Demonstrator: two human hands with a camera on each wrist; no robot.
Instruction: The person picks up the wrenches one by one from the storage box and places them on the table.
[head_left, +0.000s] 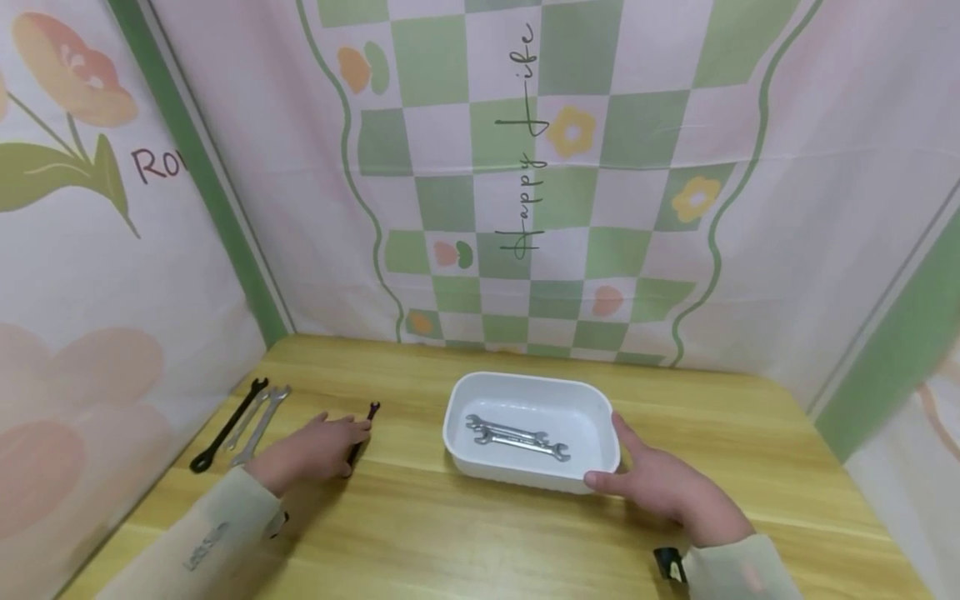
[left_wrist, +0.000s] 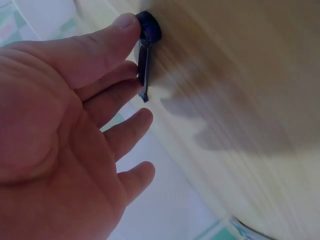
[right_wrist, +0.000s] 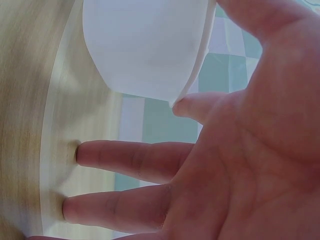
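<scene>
In the left wrist view, my left hand [head_left: 318,450] pinches a dark combination wrench [left_wrist: 145,55] between thumb and forefingers, the other fingers loosely spread. The wrench's open end points away from me, close over the table; the hand hides its middle in the head view. My right hand [head_left: 667,492] holds the right end of a white plastic box [head_left: 487,473] between thumb and index finger. Its other fingers [right_wrist: 115,207] are stretched out with tips down at the tabletop. Two silver open-end wrenches [head_left: 521,442] lie side by side inside the box.
Left of my left hand, a long black wrench [head_left: 228,427] and two silver wrenches [head_left: 262,423] lie on the wooden table [head_left: 420,542]. A printed cloth [head_left: 570,192] hangs behind the table, and another cloth panel [head_left: 90,275] closes off the left side.
</scene>
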